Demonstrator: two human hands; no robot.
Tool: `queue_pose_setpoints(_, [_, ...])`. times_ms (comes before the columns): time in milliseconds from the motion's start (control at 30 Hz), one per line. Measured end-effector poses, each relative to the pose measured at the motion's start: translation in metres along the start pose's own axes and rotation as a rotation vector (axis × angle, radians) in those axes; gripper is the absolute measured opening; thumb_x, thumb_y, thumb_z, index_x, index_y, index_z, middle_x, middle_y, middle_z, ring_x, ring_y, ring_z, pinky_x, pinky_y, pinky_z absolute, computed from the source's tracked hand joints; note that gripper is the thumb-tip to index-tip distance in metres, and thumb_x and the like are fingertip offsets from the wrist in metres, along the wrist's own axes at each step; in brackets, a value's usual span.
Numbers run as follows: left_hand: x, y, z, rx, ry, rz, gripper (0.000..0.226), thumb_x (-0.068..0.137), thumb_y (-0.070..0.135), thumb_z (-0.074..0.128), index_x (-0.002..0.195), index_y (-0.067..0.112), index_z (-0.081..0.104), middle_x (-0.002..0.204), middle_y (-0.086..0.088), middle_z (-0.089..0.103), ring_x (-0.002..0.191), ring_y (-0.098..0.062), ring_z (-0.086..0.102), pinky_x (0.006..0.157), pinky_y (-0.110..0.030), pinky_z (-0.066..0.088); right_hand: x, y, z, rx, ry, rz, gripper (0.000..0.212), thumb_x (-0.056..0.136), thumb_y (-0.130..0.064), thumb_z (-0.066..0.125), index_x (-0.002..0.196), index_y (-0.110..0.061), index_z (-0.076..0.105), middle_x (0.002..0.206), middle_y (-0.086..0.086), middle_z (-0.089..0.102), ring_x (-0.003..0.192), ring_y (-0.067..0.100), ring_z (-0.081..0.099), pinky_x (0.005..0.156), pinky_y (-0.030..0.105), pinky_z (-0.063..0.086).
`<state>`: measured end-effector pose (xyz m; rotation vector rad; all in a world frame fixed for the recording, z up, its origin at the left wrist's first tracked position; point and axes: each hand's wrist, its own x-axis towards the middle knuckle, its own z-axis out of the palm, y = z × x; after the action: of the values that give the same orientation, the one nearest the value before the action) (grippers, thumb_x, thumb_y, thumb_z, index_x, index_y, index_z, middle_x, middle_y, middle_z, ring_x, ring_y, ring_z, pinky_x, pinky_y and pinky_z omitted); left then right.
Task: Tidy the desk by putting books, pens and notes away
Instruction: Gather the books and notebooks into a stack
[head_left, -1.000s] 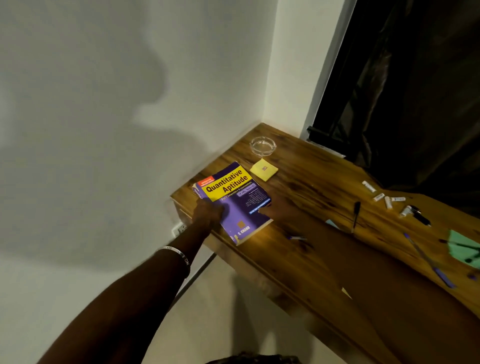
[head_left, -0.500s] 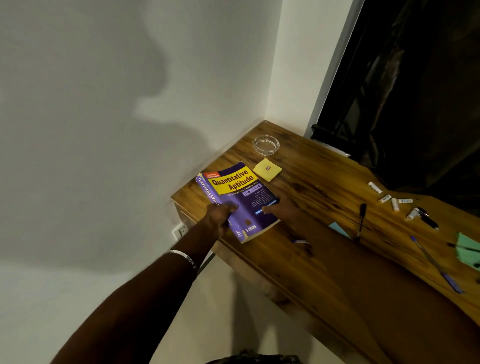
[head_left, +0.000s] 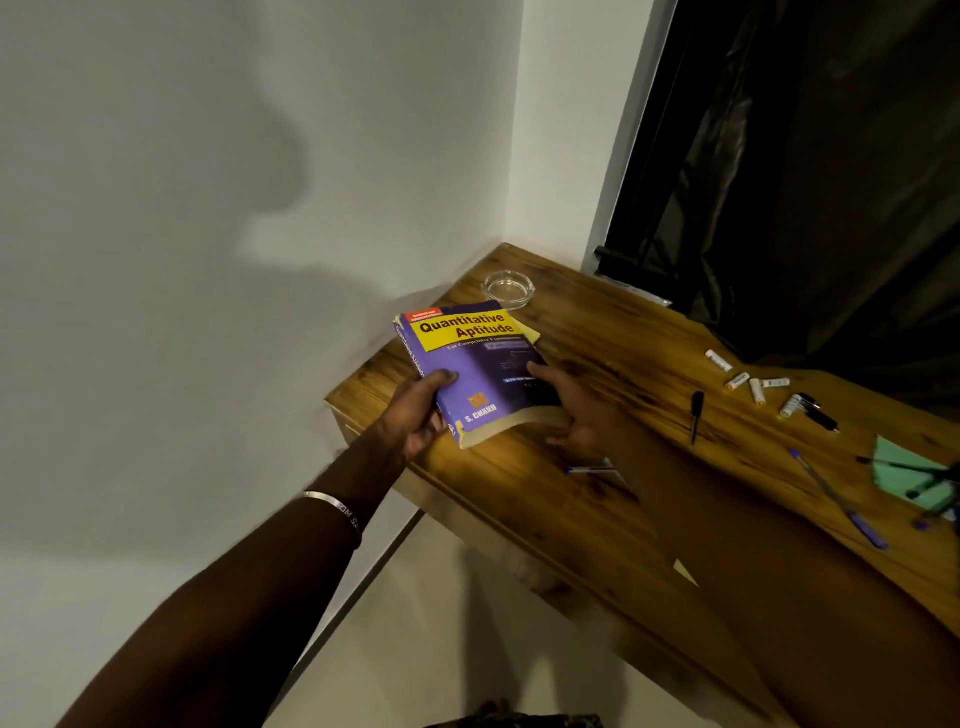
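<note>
head view: my left hand (head_left: 422, 410) grips book (head_left: 475, 371) at spine edge, thumb on cover. my right hand (head_left: 569, 410) holds its other edge, fingers underneath. book lifted, tilted, over tabletop (head_left: 597, 499) corner near wall.

risk: thick book, pages sag, could slip from right side and drop on glass ashtray (head_left: 508, 287) or yellow notes (head_left: 531, 332) beneath.

count: 1 book, 1 ashtray, 1 yellow pad, 1 green note (head_left: 901, 470), about 4 pens, several small white caps, exact number unclear.
</note>
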<state>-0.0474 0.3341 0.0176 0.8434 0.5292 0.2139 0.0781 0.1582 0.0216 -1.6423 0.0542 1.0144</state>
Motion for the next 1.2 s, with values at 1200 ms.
queue_pose_setpoints(1200, [-0.095, -0.286, 0.345, 0.749, -0.673, -0.444, 0.035, 0.086, -0.002, 0.060, 0.120, 0.006, 0.054, 0.129, -0.018, 0.058, 0.088, -0.024, 0.062, 0.085, -0.038, 0.049, -0.315, 0.204, -0.345, 0.102, 0.814, -0.152, 0.021, 0.087, -0.024, 0.070, 0.082, -0.003, 0.071, 0.090, 0.014, 0.073, 0.072, 0.022, 0.066, 0.063, 0.022, 0.050])
